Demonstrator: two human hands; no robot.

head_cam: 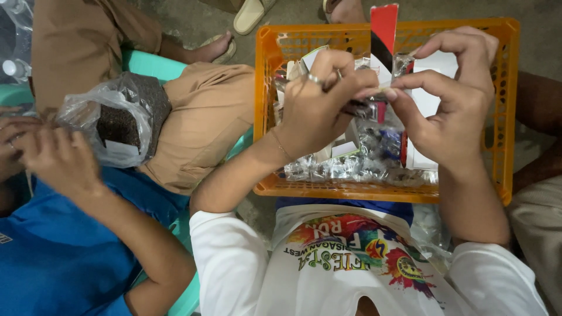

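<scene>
- I am watching the left hand [316,108] and right hand [451,99] meeting fingertip to fingertip over an orange plastic basket [266,105], both pinching shut on a small clear packet [374,96] held between them.
- The left hand, wearing a ring, is curling tightly around the packet's near end; what the packet holds is too small for me to tell.
- Below the hands, the basket is sitting on the person's lap, holding a pile of clear cellophane packets [351,167] and white cards [430,99], with a red-and-black card [384,29] standing at its far wall.
- To the left, a co-worker in a blue shirt [52,257] is sitting near a clear plastic bag [111,117] of dark material.
</scene>
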